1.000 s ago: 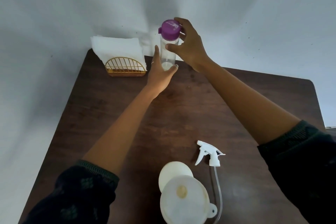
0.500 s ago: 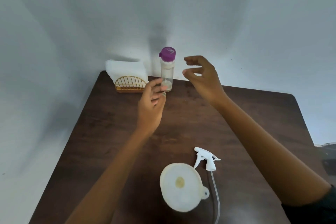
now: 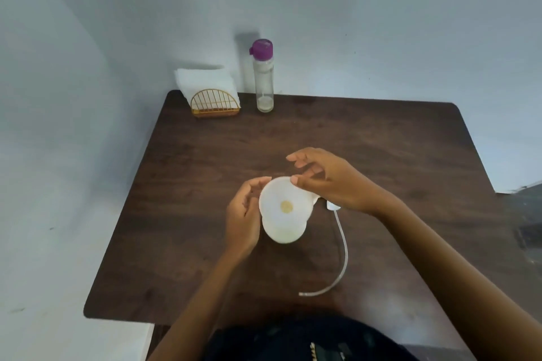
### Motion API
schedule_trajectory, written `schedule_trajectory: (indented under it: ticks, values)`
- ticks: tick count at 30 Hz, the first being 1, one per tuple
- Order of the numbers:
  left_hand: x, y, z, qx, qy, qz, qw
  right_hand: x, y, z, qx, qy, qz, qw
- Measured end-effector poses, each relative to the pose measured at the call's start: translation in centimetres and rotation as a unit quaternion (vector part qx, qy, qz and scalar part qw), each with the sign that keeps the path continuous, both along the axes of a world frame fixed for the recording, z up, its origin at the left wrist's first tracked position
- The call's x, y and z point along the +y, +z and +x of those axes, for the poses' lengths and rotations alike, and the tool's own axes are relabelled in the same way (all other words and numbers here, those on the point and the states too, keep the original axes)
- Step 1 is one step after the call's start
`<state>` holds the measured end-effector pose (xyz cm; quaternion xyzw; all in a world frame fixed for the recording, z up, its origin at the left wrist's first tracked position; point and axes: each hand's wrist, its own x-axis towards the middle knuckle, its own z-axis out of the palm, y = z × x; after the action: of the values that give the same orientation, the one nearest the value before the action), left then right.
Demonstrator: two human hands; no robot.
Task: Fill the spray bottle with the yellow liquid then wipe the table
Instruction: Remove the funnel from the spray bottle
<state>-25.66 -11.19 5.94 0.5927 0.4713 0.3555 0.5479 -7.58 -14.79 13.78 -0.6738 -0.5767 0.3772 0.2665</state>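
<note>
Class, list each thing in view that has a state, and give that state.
Purple-capped bottle: capped, upright, nearly empty.
Spray bottle: open, funnel in its mouth.
Funnel: seated upright.
Sprayer head: off, lying on table.
Napkins: standing in holder.
Left hand: open.
Right hand: open.

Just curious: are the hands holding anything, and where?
The right hand touches the funnel at its far rim; the left hand is beside it. Grip unclear.

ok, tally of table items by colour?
White: 4: funnel, spray bottle, spray head with tube, napkins
Clear, purple cap: 1: bottle
Gold: 1: napkin holder
Total: 6
</note>
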Motion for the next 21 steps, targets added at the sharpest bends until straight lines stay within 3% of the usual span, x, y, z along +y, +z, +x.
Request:
schedule_trajectory:
  ticks: [3,7,12,16,21]
  values:
    - [-1.6,-1.3,-0.7,0.032,0.016,-0.033,0.999,-1.7,-1.0,-0.5,-0.002,-0.003,-0.029,1.0]
    - [-2.5,-2.9,-1.1,0.126,-0.042,-0.084,0.988,-2.9,-1.9,-1.4,0.03,-0.031,-0.029,0.999]
    - [-2.8,-2.7,-0.9,0.245,-0.076,-0.071,0.964,-3.1,-2.1,-1.9,0.052,-0.07,0.004,0.996]
    - [-2.8,-2.7,-0.8,0.26,-0.085,-0.061,0.96,-3.3,-1.6,-1.6,0.129,-0.097,0.017,0.987]
    - [-2.9,-2.8,-0.9,0.237,-0.081,-0.054,0.967,-3.6,-2.1,-1.5,0.089,-0.067,-0.006,0.994]
